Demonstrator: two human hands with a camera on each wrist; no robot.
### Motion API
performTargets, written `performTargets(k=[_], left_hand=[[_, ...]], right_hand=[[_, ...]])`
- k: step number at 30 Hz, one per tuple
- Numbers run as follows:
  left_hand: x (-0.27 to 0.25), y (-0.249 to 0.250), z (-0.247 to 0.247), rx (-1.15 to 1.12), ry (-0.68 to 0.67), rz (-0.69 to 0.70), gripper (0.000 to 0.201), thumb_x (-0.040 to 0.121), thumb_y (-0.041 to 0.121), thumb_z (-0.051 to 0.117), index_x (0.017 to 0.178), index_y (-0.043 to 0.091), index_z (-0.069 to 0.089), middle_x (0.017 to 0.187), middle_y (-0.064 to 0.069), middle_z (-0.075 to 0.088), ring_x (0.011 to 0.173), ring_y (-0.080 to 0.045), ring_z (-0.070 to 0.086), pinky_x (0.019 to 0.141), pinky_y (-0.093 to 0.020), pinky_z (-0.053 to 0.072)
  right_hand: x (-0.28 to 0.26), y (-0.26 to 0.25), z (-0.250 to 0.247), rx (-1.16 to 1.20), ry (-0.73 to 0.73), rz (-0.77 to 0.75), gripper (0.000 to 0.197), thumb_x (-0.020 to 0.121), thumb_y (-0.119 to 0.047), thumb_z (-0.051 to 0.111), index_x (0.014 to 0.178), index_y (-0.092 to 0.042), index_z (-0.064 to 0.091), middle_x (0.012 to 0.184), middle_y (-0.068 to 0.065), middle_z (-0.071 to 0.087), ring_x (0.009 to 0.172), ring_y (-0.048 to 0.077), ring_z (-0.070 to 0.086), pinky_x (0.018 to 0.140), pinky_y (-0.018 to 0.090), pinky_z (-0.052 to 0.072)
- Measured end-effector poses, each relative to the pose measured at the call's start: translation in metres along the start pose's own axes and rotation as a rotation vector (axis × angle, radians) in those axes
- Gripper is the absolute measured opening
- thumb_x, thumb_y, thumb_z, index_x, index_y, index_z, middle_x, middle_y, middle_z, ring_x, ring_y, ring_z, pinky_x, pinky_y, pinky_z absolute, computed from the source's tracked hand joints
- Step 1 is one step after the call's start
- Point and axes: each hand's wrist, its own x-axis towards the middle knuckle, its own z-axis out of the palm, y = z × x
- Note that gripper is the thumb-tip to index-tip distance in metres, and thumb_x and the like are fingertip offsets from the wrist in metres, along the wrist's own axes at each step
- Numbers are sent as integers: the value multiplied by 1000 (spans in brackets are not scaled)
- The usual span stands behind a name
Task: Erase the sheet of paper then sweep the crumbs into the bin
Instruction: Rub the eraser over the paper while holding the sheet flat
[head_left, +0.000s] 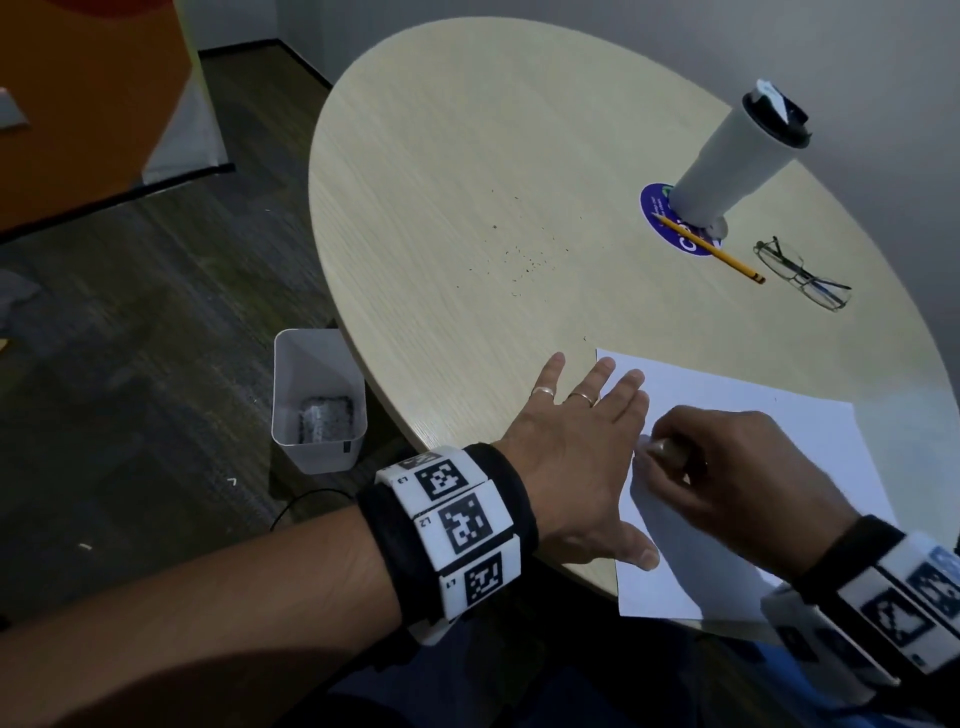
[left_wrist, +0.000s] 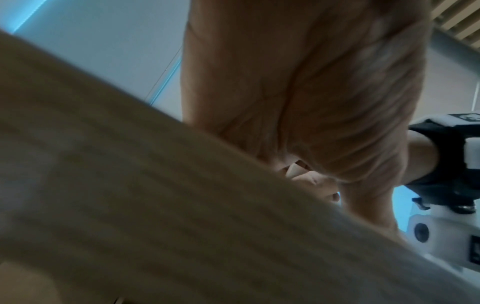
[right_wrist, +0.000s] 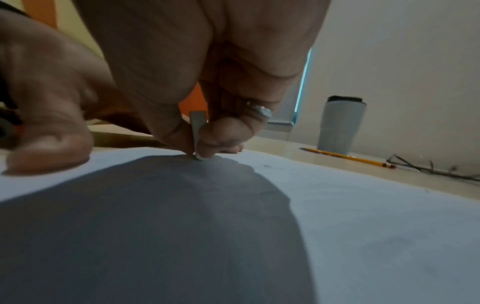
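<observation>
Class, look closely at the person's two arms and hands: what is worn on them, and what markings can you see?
The left hand wears two thin rings. Both forearms are bare, without sleeves. Each wrist carries a black band with white blocks printed with square black-and-white codes. The right hand has a ring with a pale stone, seen in the right wrist view.

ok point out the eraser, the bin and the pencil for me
eraser (right_wrist: 196, 131), right wrist view, its flat side between the fingertips
bin (head_left: 291, 387), head view, its inner left wall
pencil (head_left: 719, 253), head view, mid-shaft
</observation>
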Motion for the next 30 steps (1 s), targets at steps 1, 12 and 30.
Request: performTargets(k=[1,12,30], left_hand=[[0,0,0,-1,-6,1,132,79,90,53,166,10,-5,175,-5,-16,159,-25,-24,126,-62,-10],[0,0,-2,19,-6,-6,137,79,92,50,165,4,-10,173,-12,-20,158,-24,-25,126,-60,-10],[-1,0,0,5,7,-5,136,79,93,48,165,7,-14,171,-9,-26,156,-22,-30,125,-59,-14]], right_hand=[[3,3,0,11,4,24,14,87,-25,75,77,-21,67,56,-12,57,61,11,60,53,23,42],[15,14,-1,39,44,111,8,87,-24,74,81,-21,71,60,-11,63,60,10,62,58,24,45],[23,14,2,49,71,181,14,90,-25,71,77,-18,68,60,-9,63,61,12,61,58,29,48]])
